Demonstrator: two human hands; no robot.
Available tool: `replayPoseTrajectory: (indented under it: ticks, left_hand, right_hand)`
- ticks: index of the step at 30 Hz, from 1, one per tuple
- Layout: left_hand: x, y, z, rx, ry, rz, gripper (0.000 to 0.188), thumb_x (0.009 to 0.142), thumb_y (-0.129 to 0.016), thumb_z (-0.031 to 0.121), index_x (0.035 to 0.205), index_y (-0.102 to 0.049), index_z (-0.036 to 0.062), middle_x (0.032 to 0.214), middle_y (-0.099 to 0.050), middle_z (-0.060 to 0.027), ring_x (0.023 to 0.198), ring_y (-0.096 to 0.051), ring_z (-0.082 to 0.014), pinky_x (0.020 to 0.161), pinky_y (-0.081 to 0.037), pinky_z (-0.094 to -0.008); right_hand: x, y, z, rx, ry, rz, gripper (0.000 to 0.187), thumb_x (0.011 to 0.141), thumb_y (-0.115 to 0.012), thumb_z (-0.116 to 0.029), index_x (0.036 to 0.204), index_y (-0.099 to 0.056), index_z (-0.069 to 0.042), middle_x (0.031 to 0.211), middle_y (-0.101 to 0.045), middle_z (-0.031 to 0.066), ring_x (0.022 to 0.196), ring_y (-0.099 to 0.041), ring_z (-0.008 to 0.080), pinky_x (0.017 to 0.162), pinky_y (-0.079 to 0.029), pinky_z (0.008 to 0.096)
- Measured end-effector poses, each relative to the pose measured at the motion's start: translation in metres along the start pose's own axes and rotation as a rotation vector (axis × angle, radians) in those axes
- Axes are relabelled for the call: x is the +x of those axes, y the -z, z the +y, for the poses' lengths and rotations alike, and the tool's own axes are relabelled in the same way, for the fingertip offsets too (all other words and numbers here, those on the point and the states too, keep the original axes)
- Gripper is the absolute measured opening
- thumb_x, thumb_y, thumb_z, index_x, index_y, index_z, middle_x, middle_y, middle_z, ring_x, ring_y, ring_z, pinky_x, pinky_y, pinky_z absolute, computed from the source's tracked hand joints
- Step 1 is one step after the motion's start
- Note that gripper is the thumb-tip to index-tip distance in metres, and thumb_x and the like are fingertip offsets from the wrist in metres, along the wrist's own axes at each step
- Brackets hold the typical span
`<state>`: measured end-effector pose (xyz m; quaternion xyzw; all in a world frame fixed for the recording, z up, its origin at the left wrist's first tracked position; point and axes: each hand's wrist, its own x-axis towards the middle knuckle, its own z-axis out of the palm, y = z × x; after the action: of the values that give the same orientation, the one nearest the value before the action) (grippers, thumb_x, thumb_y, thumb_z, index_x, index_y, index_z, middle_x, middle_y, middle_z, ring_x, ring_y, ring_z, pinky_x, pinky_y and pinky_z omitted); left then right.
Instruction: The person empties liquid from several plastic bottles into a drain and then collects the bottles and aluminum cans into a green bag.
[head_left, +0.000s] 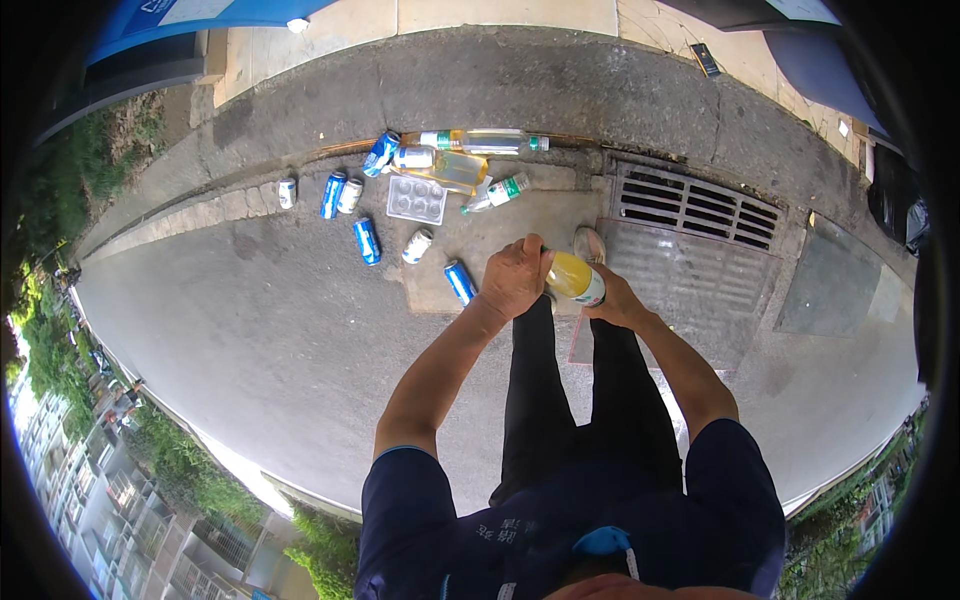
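Note:
Held in front of my legs is a plastic bottle of yellow liquid [573, 275], tilted, with a label toward its lower right end. My right hand [622, 302] is closed around that labelled end. At the other end my left hand [515, 275] is closed on the neck; its fingers hide the cap. Just left of my left hand, a blue can [460, 282] lies on the ground. Beyond it are a white can [417, 246] and another blue can [367, 241]. A clear bottle with a green label [495, 194] lies ahead of my hands.
A clear plastic tray [417, 200] lies among more cans, an amber-tinted bottle [452, 172] and a long clear bottle [500, 141] by the kerb. A metal drain grate [697, 205] is at the right. Blue bins [180, 35] stand at the far left; a dark flat object [705, 60] lies far right.

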<state>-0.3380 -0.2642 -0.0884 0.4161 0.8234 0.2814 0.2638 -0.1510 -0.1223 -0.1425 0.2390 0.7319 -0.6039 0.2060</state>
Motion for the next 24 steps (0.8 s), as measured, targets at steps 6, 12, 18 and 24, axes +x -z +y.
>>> replayPoseTrajectory:
  ticks: [6,12,18,24]
  left_hand:
    - [0.073,-0.047,0.052,0.174,0.171,-0.028,0.030,0.089,-0.053,0.030,0.079,-0.046,0.0023,0.059,-0.059,-0.0143,0.057,-0.061,-0.0315,0.051,-0.049,-0.0393]
    - [0.117,-0.080,0.090,0.330,0.208,-0.242,0.040,0.087,-0.053,0.042,0.082,-0.054,0.0023,0.067,-0.060,-0.0139,0.061,-0.062,-0.0299,0.054,-0.050,-0.0381]
    - [0.128,-0.073,0.107,0.025,-0.364,-0.242,0.031,0.077,-0.066,0.016,0.106,-0.058,0.0068,0.105,-0.055,-0.0113,0.090,-0.056,-0.0285,0.077,-0.048,-0.0380]
    - [0.150,-0.093,0.106,0.027,-0.500,-0.414,0.035,0.075,-0.059,-0.003,0.108,-0.057,0.0091,0.108,-0.054,-0.0050,0.094,-0.052,-0.0276,0.082,-0.044,-0.0370]
  right_hand:
    - [-0.005,0.028,0.033,0.111,-0.147,0.241,0.069,0.058,-0.072,-0.007,0.121,-0.046,-0.005,0.108,-0.059,0.0178,0.104,-0.057,0.0314,0.089,-0.044,0.0356]
    - [-0.017,0.049,0.064,0.166,-0.202,0.360,0.067,0.057,-0.072,-0.008,0.119,-0.047,-0.007,0.108,-0.059,0.0152,0.104,-0.056,0.0308,0.090,-0.045,0.0360]
    - [-0.040,0.068,0.093,0.286,-0.264,0.411,0.072,0.057,-0.072,-0.010,0.124,-0.045,-0.008,0.109,-0.060,0.0144,0.103,-0.057,0.0278,0.091,-0.045,0.0338]
    - [-0.055,0.080,0.112,0.303,-0.249,0.396,0.072,0.056,-0.072,-0.012,0.123,-0.045,-0.007,0.107,-0.061,0.0134,0.100,-0.058,0.0260,0.089,-0.045,0.0334]
